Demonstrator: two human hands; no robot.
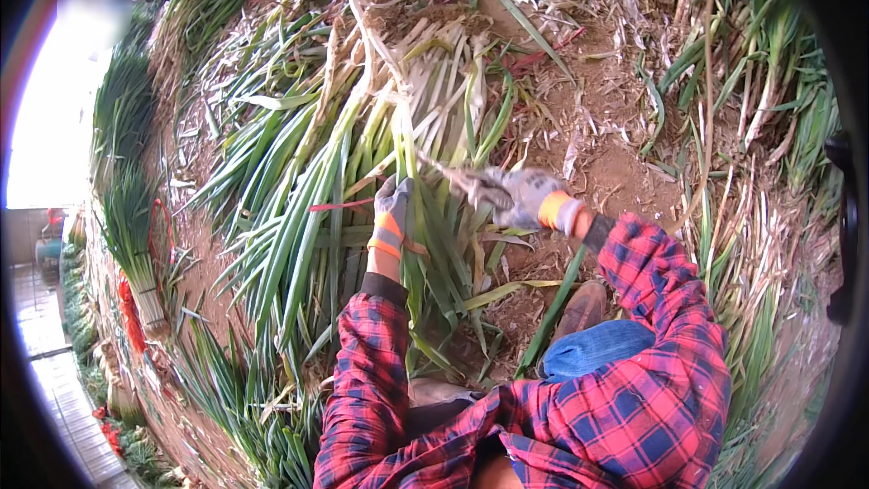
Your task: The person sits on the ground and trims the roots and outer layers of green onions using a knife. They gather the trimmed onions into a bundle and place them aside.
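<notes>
In a grey glove with an orange cuff, my left hand [392,210] is closed around the leaves of a green onion [404,142]. The pale stem of that onion points away from me, over a loose pile of green onions [299,244]. My right hand [526,197], gloved alike, is to the right of the stem. Its fingers are closed on a thin, grey-brown strip [453,175], blurred, perhaps a withered outer leaf; its tip reaches close to the stem. A red tie strip [343,205] lies across the leaves left of my left hand.
Peeled skins and leaf scraps litter the brown soil floor [604,176]. More green onions lie along the right [767,102] and upper left [210,0]. A tied bundle [139,278] stands at left, beside red ties [129,312]. My shoe [582,305] is below my right hand.
</notes>
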